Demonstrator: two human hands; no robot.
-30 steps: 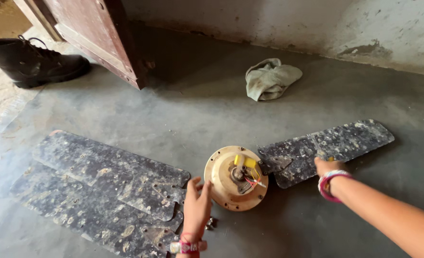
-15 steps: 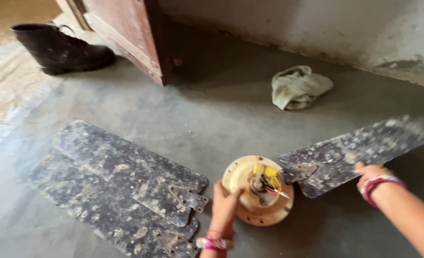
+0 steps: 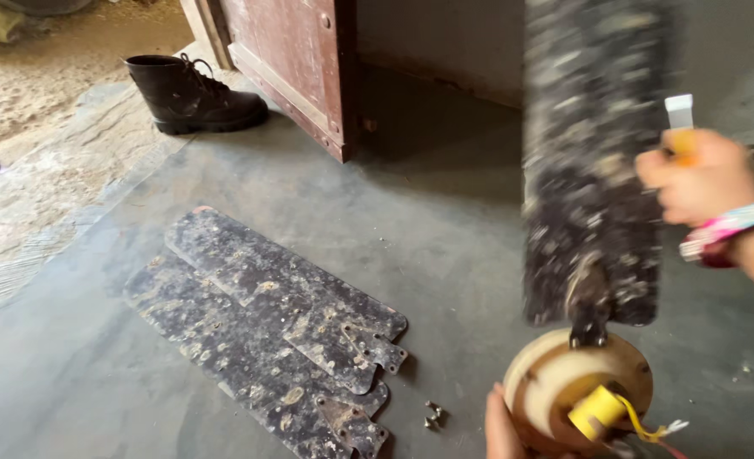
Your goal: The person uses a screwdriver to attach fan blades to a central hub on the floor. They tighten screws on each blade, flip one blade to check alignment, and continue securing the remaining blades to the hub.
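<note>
Bare concrete room by an open doorway

A grey concrete floor (image 3: pixel 326 221) meets a worn reddish-brown wooden door (image 3: pixel 296 59); a black boot (image 3: pixel 190 93) stands at the threshold, with sunlit sandy ground (image 3: pixel 62 76) outside.

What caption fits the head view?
Left hand steadies a cream round fan motor; its dirty dark blade is upright beside the right hand.

The right hand (image 3: pixel 704 183) is bare, with no glove and no sleeve on the forearm. Its wrist carries stacked bangles (image 3: pixel 721 234) in pink, pale blue and dark red. The left hand (image 3: pixel 503 425) is bare; its wrist is out of frame.
</note>
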